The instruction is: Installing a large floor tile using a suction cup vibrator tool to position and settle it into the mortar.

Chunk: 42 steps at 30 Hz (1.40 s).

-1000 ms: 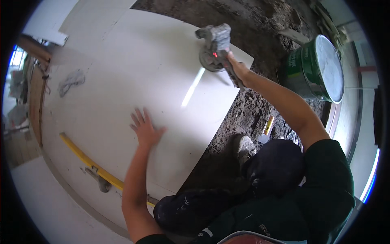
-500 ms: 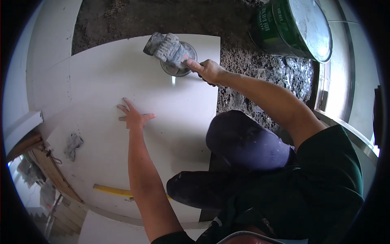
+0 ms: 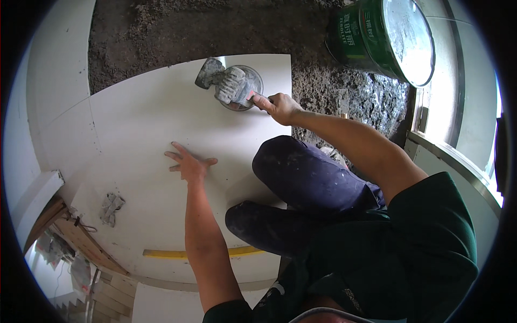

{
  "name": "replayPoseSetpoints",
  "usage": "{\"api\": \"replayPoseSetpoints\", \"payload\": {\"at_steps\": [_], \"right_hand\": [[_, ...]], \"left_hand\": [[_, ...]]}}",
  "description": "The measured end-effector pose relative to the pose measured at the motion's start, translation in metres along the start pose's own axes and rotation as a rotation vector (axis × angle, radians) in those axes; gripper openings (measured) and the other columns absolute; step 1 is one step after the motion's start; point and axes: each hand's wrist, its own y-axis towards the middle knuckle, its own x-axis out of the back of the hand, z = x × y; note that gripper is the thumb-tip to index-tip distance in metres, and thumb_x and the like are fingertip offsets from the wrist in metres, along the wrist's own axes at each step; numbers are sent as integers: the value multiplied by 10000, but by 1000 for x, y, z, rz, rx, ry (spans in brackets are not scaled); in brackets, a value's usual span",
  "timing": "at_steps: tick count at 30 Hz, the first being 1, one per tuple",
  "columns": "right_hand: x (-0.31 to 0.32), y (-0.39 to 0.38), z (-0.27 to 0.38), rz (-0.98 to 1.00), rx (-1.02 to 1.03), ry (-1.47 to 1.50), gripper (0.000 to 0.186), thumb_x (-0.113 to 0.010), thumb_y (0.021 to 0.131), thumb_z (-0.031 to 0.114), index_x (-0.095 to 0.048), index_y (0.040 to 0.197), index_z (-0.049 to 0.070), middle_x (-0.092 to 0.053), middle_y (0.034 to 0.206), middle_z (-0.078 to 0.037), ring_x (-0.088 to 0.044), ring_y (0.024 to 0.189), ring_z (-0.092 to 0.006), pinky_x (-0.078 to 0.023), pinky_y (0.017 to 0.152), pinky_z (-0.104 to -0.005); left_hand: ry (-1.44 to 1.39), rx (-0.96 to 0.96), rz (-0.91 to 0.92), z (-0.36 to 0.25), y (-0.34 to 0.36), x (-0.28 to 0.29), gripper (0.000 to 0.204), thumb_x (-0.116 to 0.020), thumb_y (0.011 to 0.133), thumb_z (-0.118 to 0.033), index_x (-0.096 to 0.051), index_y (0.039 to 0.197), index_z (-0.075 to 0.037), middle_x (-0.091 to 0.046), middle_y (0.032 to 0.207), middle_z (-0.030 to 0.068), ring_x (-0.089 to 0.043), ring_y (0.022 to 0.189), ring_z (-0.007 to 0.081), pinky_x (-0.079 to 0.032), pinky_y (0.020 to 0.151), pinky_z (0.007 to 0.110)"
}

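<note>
A large white tile (image 3: 145,124) lies flat beneath both hands, its far edge bordering dark mortar. My left hand (image 3: 189,164) rests on it with fingers spread, holding nothing. Farther off and to the right, my right hand (image 3: 283,107) is wrapped round the handle of a mortar-smeared grey tile vibrator (image 3: 230,86). That power tool has a ribbed body, a touch of red by the handle and a round disc base. The disc sits on the tile near its far right corner. My thumb lies along the top of the handle.
Rough dark mortar (image 3: 177,27) spreads beyond the tile. A green metal bucket (image 3: 371,40) stands at the far right by a door frame. A yellow strip (image 3: 245,251) and a crumpled grey rag (image 3: 111,209) lie on the tile. My knees (image 3: 307,172) are close by.
The whole view has shifted a little. The tile vibrator and my right hand have come slightly nearer over the tile. My left hand stays spread at about the same spot.
</note>
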Motion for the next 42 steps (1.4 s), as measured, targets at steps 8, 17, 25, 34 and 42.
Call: {"api": "replayPoseSetpoints", "payload": {"at_steps": [8, 17, 25, 34, 42], "right_hand": [[-8, -6, 1, -7, -100, 9, 881, -367, 898, 837, -784, 985, 66, -735, 920, -216, -709, 945, -369, -537, 885, -456], [-16, -9, 7, -6, -158, 73, 913, -368, 882, 856, -779, 1009, 50, -724, 877, -230, -712, 912, -359, -541, 854, -462], [-30, 1, -1, -61, -127, 126, 958, -360, 876, 864, -739, 961, -13, -656, 706, -209, -696, 644, -333, -565, 615, -462], [-26, 0, -8, -69, -125, 104, 917, -321, 911, 832, -724, 901, 8, -636, 661, -156, -649, 645, -284, -529, 677, -459], [-30, 2, -10, -40, -53, 381, 630, -469, 1006, 628, -684, 947, 39, -477, 569, 42, -444, 472, -84, -366, 434, -311]], "left_hand": [[-24, 37, 53, -2, -6, 4, 1501, -986, 559, -308, 91, 1602, -223, 157, 1656, 217, -49, 1444, 644, -403, 1017, 750], [-42, 71, 74, -6, -6, 13, 1487, -986, 560, -286, 71, 1605, -253, 159, 1664, 191, -34, 1466, 610, -367, 1063, 738], [-1, 103, 41, -2, 1, 11, 1521, -1003, 517, -316, 60, 1604, -270, 118, 1671, 180, -86, 1450, 626, -436, 1018, 727], [-30, 69, 47, 3, 6, 0, 1578, -1015, 490, -322, 101, 1605, -288, 151, 1672, 168, -68, 1462, 613, -388, 1010, 769], [-140, 38, 19, 9, 4, 7, 1573, -1022, 457, -326, 44, 1613, -280, 129, 1675, 177, -49, 1462, 615, -335, 1028, 792]]}}
